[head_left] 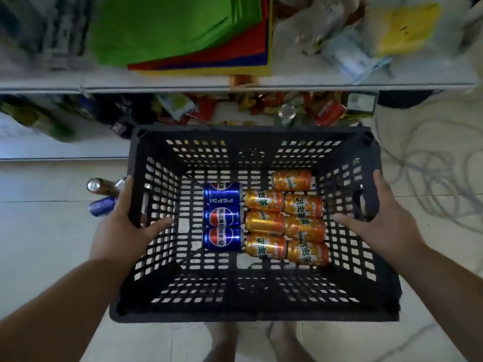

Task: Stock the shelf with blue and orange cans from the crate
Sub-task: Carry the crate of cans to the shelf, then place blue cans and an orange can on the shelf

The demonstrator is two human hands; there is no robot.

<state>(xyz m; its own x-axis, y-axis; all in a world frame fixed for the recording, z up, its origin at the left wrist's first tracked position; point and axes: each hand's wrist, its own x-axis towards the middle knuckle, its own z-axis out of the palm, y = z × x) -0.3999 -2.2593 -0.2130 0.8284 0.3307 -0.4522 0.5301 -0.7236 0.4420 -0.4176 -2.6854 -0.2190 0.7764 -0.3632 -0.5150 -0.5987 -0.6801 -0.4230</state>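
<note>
I have my left hand (122,226) and right hand (381,223) gripping the side rims of the black crate (256,309) on the floor. Blue cans (222,215) and orange cans (287,218) lie inside: rigid, smooth, probably full; I'd grasp each round its middle.

Two bare forearms reach forward and down from the lower corners of the view. The left hand (122,226) grips the left rim of the crate (251,313), thumb inside, fingers (125,194) outside. The right hand (379,226) mirrors it on the right rim, thumb inside. Bare feet (222,340) stand below.
</note>
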